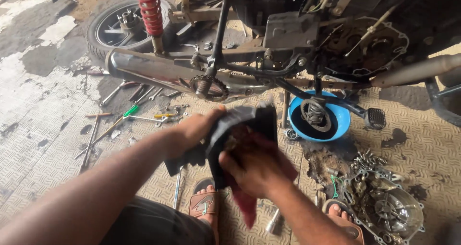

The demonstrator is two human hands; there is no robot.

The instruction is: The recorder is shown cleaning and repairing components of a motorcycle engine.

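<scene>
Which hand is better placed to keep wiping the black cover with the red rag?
The right hand, probably. It already presses the red rag against the inside of the black cover, while the left hand grips the cover's outer edge and steadies it.

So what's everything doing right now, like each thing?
Left hand: gripping the black cover.
Right hand: pressing a red rag into the cover.
Blue bowl: on the floor, clutch parts inside.
Engine cover: off, lying on the floor.
Wheel: off, lying flat.
Tools: scattered on the floor.
</scene>
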